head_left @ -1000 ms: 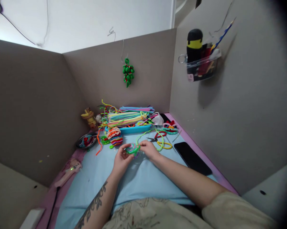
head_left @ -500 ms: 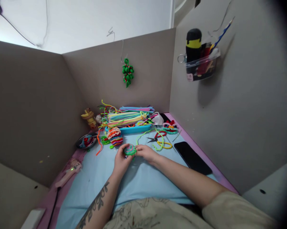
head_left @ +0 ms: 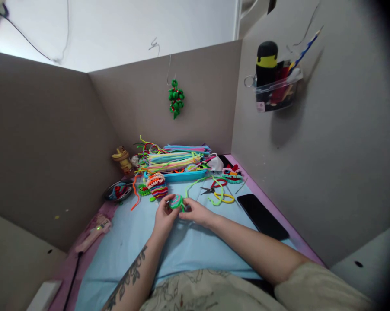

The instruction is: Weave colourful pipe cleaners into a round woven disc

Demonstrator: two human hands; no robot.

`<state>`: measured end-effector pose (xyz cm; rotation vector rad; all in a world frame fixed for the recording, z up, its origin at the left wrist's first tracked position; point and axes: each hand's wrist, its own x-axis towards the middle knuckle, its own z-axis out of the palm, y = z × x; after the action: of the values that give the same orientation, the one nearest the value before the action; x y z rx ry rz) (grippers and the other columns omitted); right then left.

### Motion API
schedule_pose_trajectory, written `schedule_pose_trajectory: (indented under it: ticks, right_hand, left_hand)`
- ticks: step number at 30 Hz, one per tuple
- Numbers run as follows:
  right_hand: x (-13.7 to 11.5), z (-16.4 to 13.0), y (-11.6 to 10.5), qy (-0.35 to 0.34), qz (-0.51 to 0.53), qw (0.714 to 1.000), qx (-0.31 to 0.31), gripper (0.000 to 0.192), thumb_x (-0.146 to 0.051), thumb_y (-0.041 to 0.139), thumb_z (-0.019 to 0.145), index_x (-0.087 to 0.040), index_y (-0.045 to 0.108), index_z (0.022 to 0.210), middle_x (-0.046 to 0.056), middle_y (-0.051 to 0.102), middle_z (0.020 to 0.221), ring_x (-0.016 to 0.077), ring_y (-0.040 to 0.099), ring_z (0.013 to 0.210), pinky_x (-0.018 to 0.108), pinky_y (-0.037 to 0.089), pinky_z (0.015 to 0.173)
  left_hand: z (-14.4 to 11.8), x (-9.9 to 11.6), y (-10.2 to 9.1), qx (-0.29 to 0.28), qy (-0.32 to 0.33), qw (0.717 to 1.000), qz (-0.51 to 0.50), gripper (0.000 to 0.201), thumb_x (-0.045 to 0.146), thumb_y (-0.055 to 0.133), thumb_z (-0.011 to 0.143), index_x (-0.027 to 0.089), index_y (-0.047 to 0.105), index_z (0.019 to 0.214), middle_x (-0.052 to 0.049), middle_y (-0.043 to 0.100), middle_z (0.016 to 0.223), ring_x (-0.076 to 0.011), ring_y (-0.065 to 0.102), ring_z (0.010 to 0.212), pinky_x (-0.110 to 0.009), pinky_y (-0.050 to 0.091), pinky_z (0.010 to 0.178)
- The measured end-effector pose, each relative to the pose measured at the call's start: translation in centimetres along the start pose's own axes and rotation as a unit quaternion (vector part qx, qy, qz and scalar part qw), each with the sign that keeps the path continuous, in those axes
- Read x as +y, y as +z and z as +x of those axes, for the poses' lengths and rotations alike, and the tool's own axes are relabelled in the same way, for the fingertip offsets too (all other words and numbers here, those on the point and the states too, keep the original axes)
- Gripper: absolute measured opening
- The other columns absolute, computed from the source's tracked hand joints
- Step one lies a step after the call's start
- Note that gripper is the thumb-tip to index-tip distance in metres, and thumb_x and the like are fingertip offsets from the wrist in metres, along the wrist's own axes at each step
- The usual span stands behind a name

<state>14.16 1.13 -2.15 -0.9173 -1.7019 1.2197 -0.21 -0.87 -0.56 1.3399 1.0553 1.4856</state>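
Over smooth blue cloth (head_left: pixel 188 246), left hand (head_left: pixel 163 217) and right hand (head_left: pixel 197 211) pinch a fuzzy green coil (head_left: pixel 176 201).

Green coil (head_left: pixel 176 201) between left hand (head_left: pixel 163 217) and right hand (head_left: pixel 197 212)

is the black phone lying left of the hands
No, the phone lies on the table's right side, right of both the left hand and the right hand.
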Motion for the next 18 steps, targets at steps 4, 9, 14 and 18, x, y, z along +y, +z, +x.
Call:
schedule_pose_trajectory:
  ticks: [4,9,14,18]
  right_hand:
    - [0.1,0.2,-0.3,-0.042,-0.043,0.996,0.069,0.024,-0.032,0.063,0.07,-0.019,0.056,0.09,0.003,0.053,0.094,0.0184,0.05,0.092,0.031,0.04,0.078]
    - [-0.7,0.2,-1.1,-0.13,-0.125,0.971,0.155,0.023,-0.027,0.066,0.068,-0.02,0.056,0.088,0.003,0.049,0.095,0.0175,0.049,0.092,0.031,0.04,0.081]
    - [-1.6,-0.3,-1.2,-0.228,-0.206,0.936,0.17,0.007,-0.02,0.061,0.074,-0.019,0.055,0.07,0.002,0.05,0.078,0.0172,0.048,0.083,0.032,0.039,0.078]
    - [-2.2,-0.9,-0.5,-0.258,-0.221,0.927,0.157,0.01,-0.018,0.06,0.075,-0.02,0.054,0.066,0.002,0.051,0.076,0.017,0.047,0.08,0.032,0.04,0.075]
  left_hand:
    - [0.1,0.0,-0.5,-0.004,-0.027,0.999,-0.034,0.044,0.02,0.066,0.063,0.018,0.054,0.106,-0.007,0.058,0.105,-0.018,0.057,0.088,-0.027,0.046,0.071]
    - [0.3,-0.5,-0.9,0.012,-0.052,0.997,-0.062,0.045,0.025,0.07,0.061,0.018,0.055,0.104,-0.008,0.057,0.11,-0.0172,0.057,0.084,-0.028,0.046,0.069]
    - [0.3,-0.6,-0.7,0.018,-0.042,0.997,-0.067,0.047,0.026,0.071,0.06,0.018,0.056,0.103,-0.008,0.056,0.111,-0.0173,0.057,0.085,-0.028,0.047,0.07]
    - [0.2,-0.7,-0.6,0.033,-0.026,0.997,-0.06,0.046,0.027,0.07,0.062,0.018,0.055,0.105,-0.009,0.057,0.109,-0.0176,0.058,0.086,-0.028,0.047,0.07]
